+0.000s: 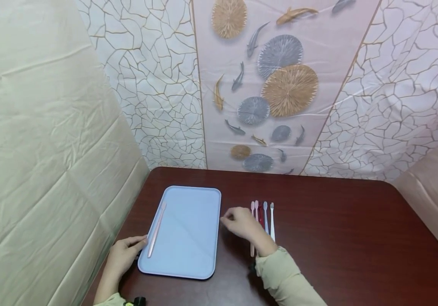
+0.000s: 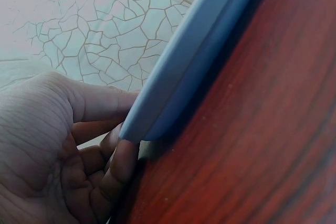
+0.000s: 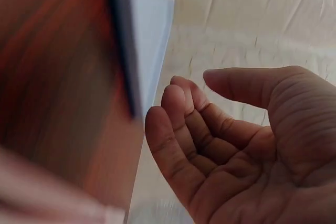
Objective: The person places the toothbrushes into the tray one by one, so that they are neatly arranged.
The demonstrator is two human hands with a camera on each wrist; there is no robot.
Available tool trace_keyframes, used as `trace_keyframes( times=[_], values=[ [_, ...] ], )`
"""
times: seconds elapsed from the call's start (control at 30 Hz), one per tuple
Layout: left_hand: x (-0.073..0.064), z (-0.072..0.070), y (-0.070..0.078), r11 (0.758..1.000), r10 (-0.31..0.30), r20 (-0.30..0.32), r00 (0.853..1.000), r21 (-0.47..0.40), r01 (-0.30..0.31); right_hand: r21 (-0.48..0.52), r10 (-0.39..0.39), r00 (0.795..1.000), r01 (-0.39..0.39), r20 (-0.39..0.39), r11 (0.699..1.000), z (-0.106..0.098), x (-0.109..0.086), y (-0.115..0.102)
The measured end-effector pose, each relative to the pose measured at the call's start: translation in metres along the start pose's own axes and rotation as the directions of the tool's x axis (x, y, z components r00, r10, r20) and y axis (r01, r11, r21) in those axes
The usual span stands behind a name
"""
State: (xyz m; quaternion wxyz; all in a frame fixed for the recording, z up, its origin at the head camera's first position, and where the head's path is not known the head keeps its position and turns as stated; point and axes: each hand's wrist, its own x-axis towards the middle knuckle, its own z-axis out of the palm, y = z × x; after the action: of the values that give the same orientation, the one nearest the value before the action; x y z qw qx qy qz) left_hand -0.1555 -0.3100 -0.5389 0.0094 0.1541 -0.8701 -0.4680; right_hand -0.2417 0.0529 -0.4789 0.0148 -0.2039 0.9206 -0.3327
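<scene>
1 pink toothbrush point(image 1: 156, 230) lies in the blue tray point(image 1: 188, 231), just beside the left hand point(image 1: 122, 255), which pinches the tray's edge. Right hand point(image 1: 242, 222) is empty, fingers loosely bent, near the far edge; contact unclear. Risks: a left-hand lift could tilt the tray, sliding that brush; the right sleeve point(image 1: 285, 274) could drag the toothbrush row point(image 1: 266, 219) below it. Dark red-brown table point(image 1: 337, 229); patterned cloth point(image 1: 165, 85) beyond both hands.

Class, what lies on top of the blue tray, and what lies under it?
On the tray lies one pink toothbrush, along its left side. Beneath is the table; anything else the tray covers is hidden.
</scene>
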Motion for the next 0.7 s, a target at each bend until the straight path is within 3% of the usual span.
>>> trace_keyframes(
  times=[0.17, 0.3, 0.7],
  values=[
    [0.0, -0.001, -0.001, 1.0, 0.003, 0.004, 1.0, 0.008, -0.003, -0.055, 0.132, 0.991, -0.132, -0.015, 0.99, -0.017, -0.012, 0.035],
    [0.001, -0.002, -0.002, 1.0, 0.007, 0.007, 1.0, 0.018, -0.007, -0.101, 0.192, 0.981, -0.192, -0.006, 0.976, -0.019, -0.019, 0.053],
    [0.002, 0.001, -0.005, 1.0, -0.012, 0.007, 1.0, -0.006, 0.012, -0.172, 0.236, 0.971, -0.24, -0.047, 0.955, -0.026, -0.023, 0.06]
  ],
)
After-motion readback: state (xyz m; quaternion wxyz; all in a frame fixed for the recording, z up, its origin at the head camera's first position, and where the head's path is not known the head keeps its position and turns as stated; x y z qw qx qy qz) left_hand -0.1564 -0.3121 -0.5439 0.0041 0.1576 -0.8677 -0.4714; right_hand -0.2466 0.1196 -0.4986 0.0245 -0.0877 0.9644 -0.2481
